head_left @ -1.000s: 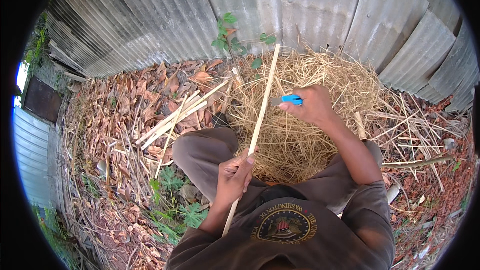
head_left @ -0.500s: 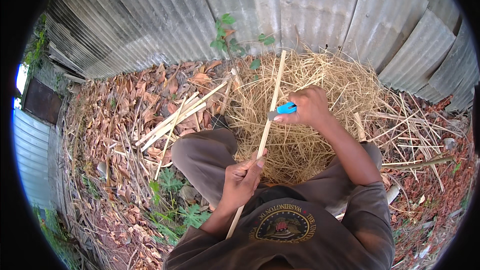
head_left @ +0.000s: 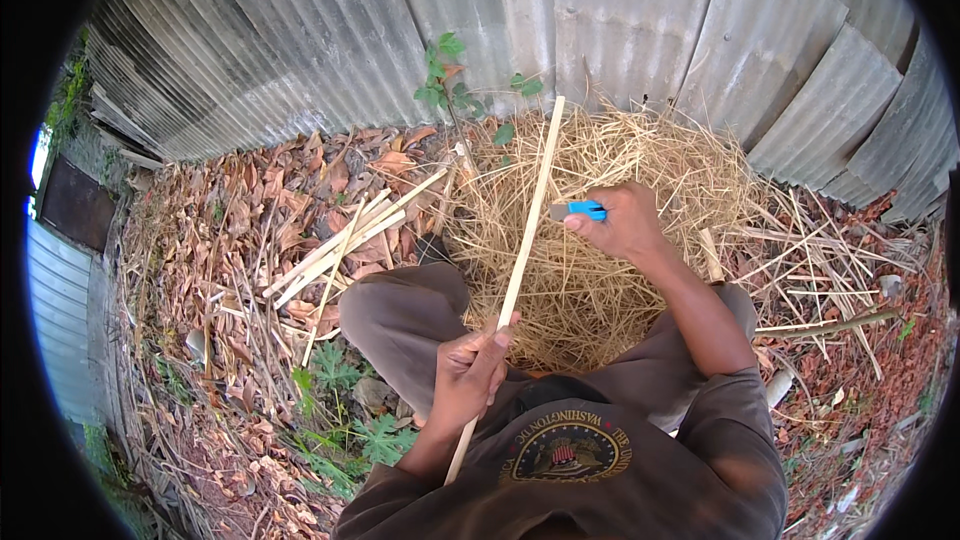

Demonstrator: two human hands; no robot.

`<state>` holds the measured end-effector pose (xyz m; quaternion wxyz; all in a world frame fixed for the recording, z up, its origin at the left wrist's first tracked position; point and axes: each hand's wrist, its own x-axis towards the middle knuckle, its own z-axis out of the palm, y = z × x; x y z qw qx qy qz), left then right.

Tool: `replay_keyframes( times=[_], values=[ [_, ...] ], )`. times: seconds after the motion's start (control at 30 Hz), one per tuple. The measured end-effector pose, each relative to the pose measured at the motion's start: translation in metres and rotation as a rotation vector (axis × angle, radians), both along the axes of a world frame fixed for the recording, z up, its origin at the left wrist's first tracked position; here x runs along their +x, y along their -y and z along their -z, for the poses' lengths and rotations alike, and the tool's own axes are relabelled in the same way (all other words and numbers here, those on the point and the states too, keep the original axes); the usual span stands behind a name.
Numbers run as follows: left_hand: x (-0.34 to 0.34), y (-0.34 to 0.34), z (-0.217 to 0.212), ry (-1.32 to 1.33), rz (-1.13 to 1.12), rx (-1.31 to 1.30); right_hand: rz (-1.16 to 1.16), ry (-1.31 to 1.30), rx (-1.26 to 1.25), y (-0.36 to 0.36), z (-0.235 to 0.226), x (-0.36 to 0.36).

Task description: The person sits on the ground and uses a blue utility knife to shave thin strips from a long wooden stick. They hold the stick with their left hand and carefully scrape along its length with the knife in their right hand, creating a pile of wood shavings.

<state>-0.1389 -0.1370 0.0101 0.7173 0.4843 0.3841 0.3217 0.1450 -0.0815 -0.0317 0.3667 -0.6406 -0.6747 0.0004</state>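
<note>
A pale, narrow wooden strip [head_left: 528, 240] is held in the left hand [head_left: 468, 370], the fingers and thumb closed around its lower part. It is slanted across the lap, its upper end raised over a pile of straw-coloured shavings [head_left: 590, 310] and its lower end brought down beside the left forearm, in front of the dark shirt [head_left: 680, 470]. A blue-handled cutter [head_left: 586, 210] is gripped in the right hand [head_left: 628, 225], the fingers wrapped around the handle and the thumb laid along it. Its short blade is pointed leftward and is seen just beside the strip's right edge, with a slight gap between them.

Writing is carried on the shirt front: a round emblem [head_left: 565, 452] is ringed with gold capital lettering, partly bent out of shape by folds, and a winged figure with a red-and-white striped shield is set at its centre. Any marking on the cutter is too small to be made out.

More pale strips [head_left: 345, 250] are laid across dry brown leaves [head_left: 260, 210] beyond the left knee. The ground is bounded by a grey corrugated metal fence [head_left: 640, 20], in front of which a green plant [head_left: 440, 80] is seen.
</note>
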Motion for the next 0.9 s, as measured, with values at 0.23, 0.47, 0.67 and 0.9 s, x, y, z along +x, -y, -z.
replay_keyframes(
  times=[0.23, 0.47, 0.67, 0.9],
  values=[
    [0.005, 0.007, -0.001, 0.043, 0.054, 0.002, -0.164, 0.001, -0.011, 0.007, -0.017, -0.025],
    [0.013, 0.007, -0.009, -0.134, 0.038, 0.08, -0.104, 0.153, 0.065, 0.008, -0.015, -0.019],
    [0.011, 0.006, -0.005, -0.171, 0.047, 0.087, -0.043, 0.263, 0.094, -0.007, -0.001, -0.008],
    [-0.016, 0.025, -0.002, -0.143, 0.028, 0.064, 0.303, -0.092, 0.073, -0.023, -0.024, 0.07]
  ],
)
